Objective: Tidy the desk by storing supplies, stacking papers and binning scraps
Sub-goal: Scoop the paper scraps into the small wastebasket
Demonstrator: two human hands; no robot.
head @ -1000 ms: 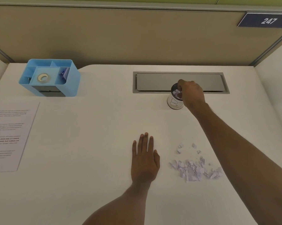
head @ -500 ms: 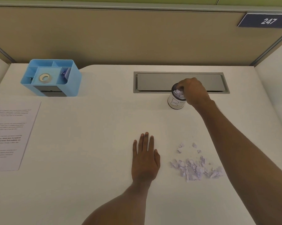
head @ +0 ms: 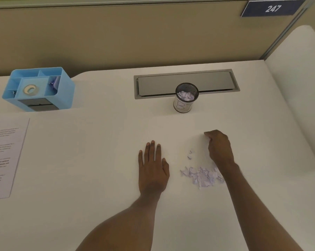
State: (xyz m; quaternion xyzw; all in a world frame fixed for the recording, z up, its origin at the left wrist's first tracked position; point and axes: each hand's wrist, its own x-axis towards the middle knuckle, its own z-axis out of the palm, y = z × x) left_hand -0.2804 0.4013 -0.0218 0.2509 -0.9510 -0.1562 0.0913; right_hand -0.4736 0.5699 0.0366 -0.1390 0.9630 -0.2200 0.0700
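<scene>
Left hand: the left hand [head: 153, 169] lies flat, palm down on the surface [head: 98, 151], with straight fingers close together pointing away from the person. It holds nothing.

Right hand: the right hand [head: 219, 147] is over the surface with its back towards me and its fingers [head: 208, 134] curled down and to the left. From here I cannot tell whether anything is pinched under them.

Paper scraps: a loose heap of pale lilac paper scraps [head: 202, 175] lies on the surface between the two forearms, just right of the left hand and right beside the right wrist. Two or three stray bits [head: 189, 154] lie a little beyond the heap, left of the right hand.

Mesh cup: a small dark mesh cup [head: 183, 105] with a white label wrapped round it stands upright near the back, at the front edge of the grey flap [head: 185, 83] set into the surface. More lilac scraps sit inside it, and it is well apart from both hands.

Blue organiser: a blue organiser [head: 64, 93] stands at the far left corner, with a tape roll [head: 31, 90] lying flat in its middle compartment and something small and purple in the compartment to the right of that.

Printed sheet: a printed sheet [head: 6, 156] lies flat at the left edge, in front of the organiser, partly out of view.

Backdrop: a tan partition [head: 116, 37] runs along the back, with a number plate [head: 272, 8] reading 247 at its top right.
</scene>
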